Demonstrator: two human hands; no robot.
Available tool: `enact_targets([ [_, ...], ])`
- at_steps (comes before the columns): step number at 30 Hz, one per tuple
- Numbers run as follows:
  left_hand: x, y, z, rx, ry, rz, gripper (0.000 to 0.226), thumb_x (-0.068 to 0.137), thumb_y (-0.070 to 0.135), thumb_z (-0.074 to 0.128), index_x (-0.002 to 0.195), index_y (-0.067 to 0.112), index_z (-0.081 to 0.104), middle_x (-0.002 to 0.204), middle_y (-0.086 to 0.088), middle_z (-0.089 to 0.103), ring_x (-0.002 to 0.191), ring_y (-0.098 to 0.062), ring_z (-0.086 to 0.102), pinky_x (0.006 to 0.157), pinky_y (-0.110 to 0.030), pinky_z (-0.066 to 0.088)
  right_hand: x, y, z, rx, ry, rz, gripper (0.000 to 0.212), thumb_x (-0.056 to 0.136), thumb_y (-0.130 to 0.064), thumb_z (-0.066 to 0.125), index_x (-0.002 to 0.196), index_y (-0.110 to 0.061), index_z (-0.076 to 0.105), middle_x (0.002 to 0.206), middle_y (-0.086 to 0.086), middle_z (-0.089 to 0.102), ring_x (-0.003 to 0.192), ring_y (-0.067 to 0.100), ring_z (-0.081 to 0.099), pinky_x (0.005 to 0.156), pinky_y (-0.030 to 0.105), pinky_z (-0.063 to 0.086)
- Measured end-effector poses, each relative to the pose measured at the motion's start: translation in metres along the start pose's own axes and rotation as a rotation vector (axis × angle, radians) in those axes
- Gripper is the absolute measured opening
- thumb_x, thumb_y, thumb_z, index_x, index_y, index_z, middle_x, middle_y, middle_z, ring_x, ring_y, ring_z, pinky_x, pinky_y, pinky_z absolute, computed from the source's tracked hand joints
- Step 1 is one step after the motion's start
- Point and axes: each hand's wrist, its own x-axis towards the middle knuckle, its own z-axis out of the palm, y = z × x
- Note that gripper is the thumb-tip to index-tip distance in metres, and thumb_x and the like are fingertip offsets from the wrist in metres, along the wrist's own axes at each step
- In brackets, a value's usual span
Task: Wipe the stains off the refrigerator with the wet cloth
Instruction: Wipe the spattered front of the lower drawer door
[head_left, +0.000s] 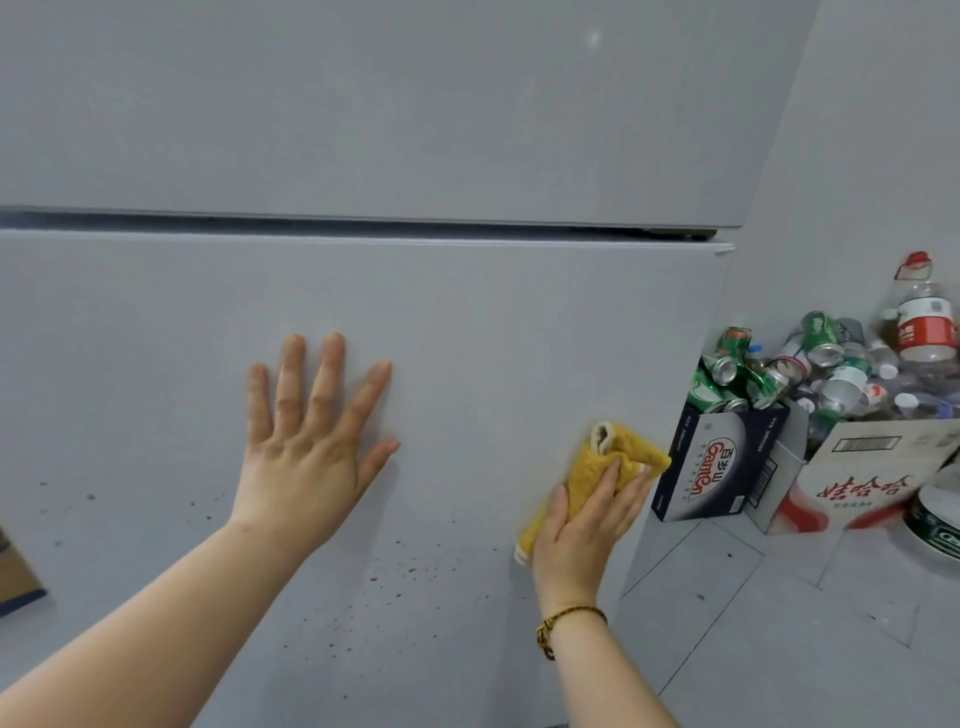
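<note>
Refrigerator (467, 130) fills most of your view: grey front, upper door (363, 104) over lower door (519, 322), with a dark seam (363, 227) between them. The right edge of the fridge sits near the wall corner.

Tiled floor (779, 623) is at lower right. On it, just beside the fridge, is a dark blue box (711, 467) and next to that a white-and-red box (857, 488). Both are heaped with green cans (727, 374) and clear bottles. One big red-capped bottle (924, 322) stands at the back. A bit of brown cardboard (15, 577) pokes in at the left edge.

Your left hand (306, 457) is flat on the lower door, fingers spread and straight, holding nothing.

Your right hand (576, 535) is lower and further right, close to the door's right edge. Palm and nearly straight fingers lie over the yellow cloth (597, 462) and press it onto the door. It's a press, not a fist round it. The cloth is bunched, with its top corner sticking out above your fingertips and a strip showing left of your thumb.

There's a gold and dark beaded bracelet (561, 623) on the right wrist.

Stains (405, 566): small brown specks scattered on the lower door, below and between your hands, with a few more out left near (91, 497). The cloth is not on them. It sits up and to the right of the main cluster.
</note>
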Motion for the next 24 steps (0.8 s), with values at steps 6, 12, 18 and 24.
enact_targets([
  [6,0.000,-0.004,0.000,0.015,0.004,0.003,0.065,0.091,0.057,0.005,0.139,0.017,0.024,0.143,-0.011,0.020,0.138,-0.020,-0.026,0.112,-0.036,-0.018,0.063,-0.049,-0.001,0.021,0.059,-0.312,0.044,0.097,-0.036,0.027,0.134,-0.012,0.025,0.146,0.022,0.012,0.132,0.037,0.008,0.114,0.037,0.002],
  [12,0.001,-0.002,0.002,0.000,0.027,-0.003,0.064,0.091,0.057,0.004,0.138,0.019,0.024,0.143,-0.010,0.020,0.138,-0.018,-0.027,0.111,-0.035,-0.018,0.062,-0.036,0.001,-0.101,0.023,-0.478,0.043,0.097,-0.041,0.016,0.136,-0.022,0.018,0.151,0.010,0.002,0.142,0.024,-0.007,0.114,0.037,-0.004],
  [18,-0.004,-0.006,0.003,-0.008,0.039,0.011,0.063,0.090,0.059,0.004,0.139,0.022,0.022,0.145,-0.010,0.015,0.137,-0.013,-0.028,0.111,-0.035,-0.016,-0.019,0.042,0.001,-0.294,-0.149,-0.651,0.043,0.099,-0.041,0.016,0.138,-0.023,0.016,0.154,0.001,-0.017,0.142,0.022,-0.014,0.112,0.041,-0.001],
  [24,-0.004,-0.009,0.001,-0.037,0.031,0.015,0.065,0.089,0.061,0.005,0.139,0.023,0.022,0.145,-0.010,0.012,0.138,-0.014,-0.026,0.110,-0.036,-0.014,0.051,0.025,-0.025,-0.300,-0.151,-0.874,0.054,0.080,-0.016,0.034,0.132,-0.023,0.019,0.154,-0.006,-0.018,0.138,0.033,0.003,0.113,0.033,-0.001],
])
